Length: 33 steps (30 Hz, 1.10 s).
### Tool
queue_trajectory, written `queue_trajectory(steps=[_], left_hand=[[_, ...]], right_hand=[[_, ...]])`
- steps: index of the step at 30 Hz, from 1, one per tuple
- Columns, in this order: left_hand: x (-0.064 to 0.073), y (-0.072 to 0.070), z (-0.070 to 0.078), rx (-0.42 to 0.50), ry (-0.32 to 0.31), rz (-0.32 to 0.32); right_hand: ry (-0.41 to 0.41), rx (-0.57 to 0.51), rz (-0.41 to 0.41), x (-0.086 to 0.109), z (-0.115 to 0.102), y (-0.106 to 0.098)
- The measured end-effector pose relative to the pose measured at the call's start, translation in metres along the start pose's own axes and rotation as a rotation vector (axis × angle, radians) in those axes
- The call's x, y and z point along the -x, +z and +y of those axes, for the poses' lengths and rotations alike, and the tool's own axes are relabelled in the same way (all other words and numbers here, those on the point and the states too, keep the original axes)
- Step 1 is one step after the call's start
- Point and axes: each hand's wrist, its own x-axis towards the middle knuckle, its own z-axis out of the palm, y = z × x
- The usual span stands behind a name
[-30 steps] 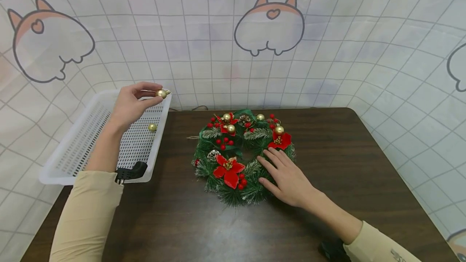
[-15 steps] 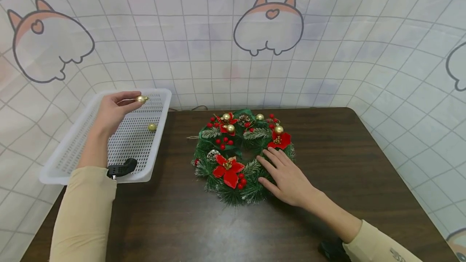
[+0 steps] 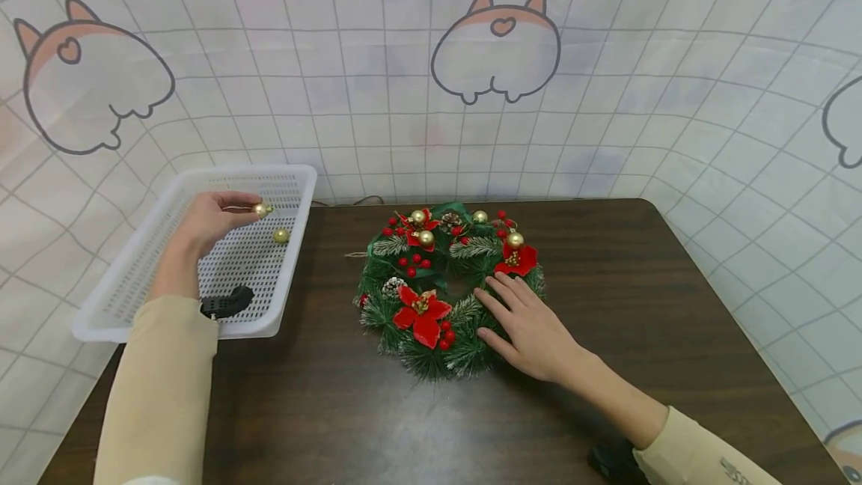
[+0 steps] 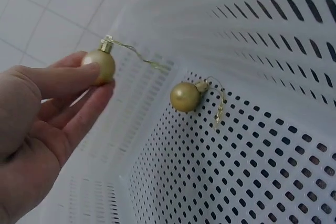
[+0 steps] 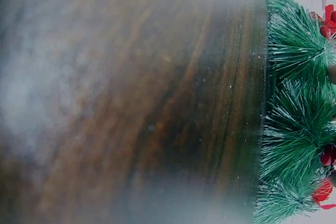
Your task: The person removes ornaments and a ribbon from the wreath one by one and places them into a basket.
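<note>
Between thumb and fingers, my left hand (image 3: 205,221) pinches a gold bauble (image 4: 103,66) whose cap carries a thin gold string. The hand is over the white perforated basket (image 3: 296,275). Another gold bauble (image 4: 185,97) with its string lies on the basket floor, just right of the held one. My right hand (image 3: 535,331) rests with fingers spread on the right side of a green wreath (image 3: 431,358). Red poinsettias (image 3: 424,316), red berries, pine cones and several gold baubles (image 3: 426,239) decorate the wreath. In the right wrist view only green needles (image 5: 299,119) and some red berries show.
Beneath everything is a dark wooden table (image 3: 646,290), with the basket at its left end. A white gridded cloth (image 3: 377,81) with cartoon animals hangs behind and at the sides. A thin cord (image 3: 369,200) lies at the back edge.
With the bauble pinched, my left hand has moved left from the basket's far right rim, then down toward the basket floor. The right hand and the wreath have stayed in place.
</note>
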Motion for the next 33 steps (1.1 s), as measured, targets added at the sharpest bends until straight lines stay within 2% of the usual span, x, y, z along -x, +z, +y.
queue_trajectory(steps=[4, 10, 14, 17, 19, 24, 27, 33], left_hand=[[-0.003, -0.001, -0.009, -0.093, -0.023, -0.064], [-0.009, -0.004, -0.022, -0.202, -0.101, -0.143], [-0.013, -0.004, -0.026, -0.284, -0.121, -0.235], [-0.014, -0.003, -0.026, -0.319, -0.128, -0.270], [-0.014, -0.003, -0.026, -0.317, -0.125, -0.261], [-0.014, -0.006, -0.017, -0.314, -0.069, -0.209], [-0.016, -0.003, -0.002, -0.317, -0.022, -0.185], [-0.014, 0.001, 0.036, -0.315, 0.066, -0.089]], right_hand=[[-0.003, -0.002, -0.002, 0.000, 0.000, 0.000], [-0.008, 0.003, 0.009, -0.002, -0.001, 0.001], [0.000, 0.000, -0.006, -0.002, -0.001, 0.000], [0.008, -0.004, -0.022, -0.001, -0.002, -0.001], [0.005, -0.003, -0.024, -0.002, -0.001, -0.001], [-0.017, 0.005, 0.002, -0.002, 0.000, 0.001], [-0.013, 0.010, 0.011, 0.000, 0.000, 0.001], [-0.012, 0.004, 0.006, 0.000, 0.000, 0.001]])
